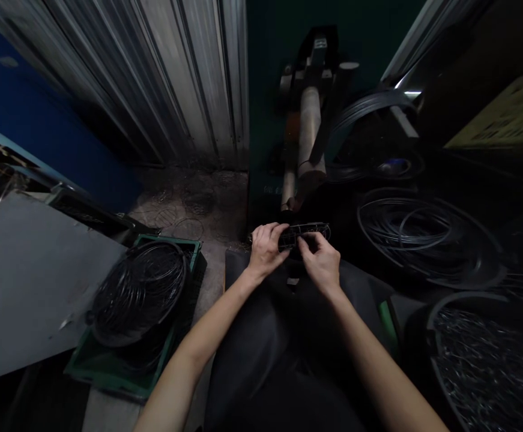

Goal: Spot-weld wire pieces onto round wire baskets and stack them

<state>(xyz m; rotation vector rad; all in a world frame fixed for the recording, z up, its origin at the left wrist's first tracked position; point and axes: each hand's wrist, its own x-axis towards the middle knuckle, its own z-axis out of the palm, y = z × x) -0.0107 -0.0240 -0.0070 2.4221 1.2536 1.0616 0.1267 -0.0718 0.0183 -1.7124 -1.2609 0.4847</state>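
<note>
Just in front of the machine, my two hands meet on a small dark wire frame (pixel 306 229) that looks like a short cage of thin bent wires. My left hand (pixel 265 251) is closed around its left end, thumb below and fingers on top. At its near side, my right hand (pixel 322 261) pinches the frame with thumb and forefinger, its other fingers curled. Below the hands, a dark apron or cover (pixel 261 348) spreads over the lap. The fingers hide part of the frame, and dim light blurs its finer wires.
Ahead stands a dark green machine with a metal shaft (pixel 310 123). To the right are a black tub (pixel 472 273) with coiled wire and a bin (pixel 431 336) full of small metal pieces. At left, a green crate (pixel 103 379) bears wire rings (pixel 142 288) beside a grey panel (pixel 31 282).
</note>
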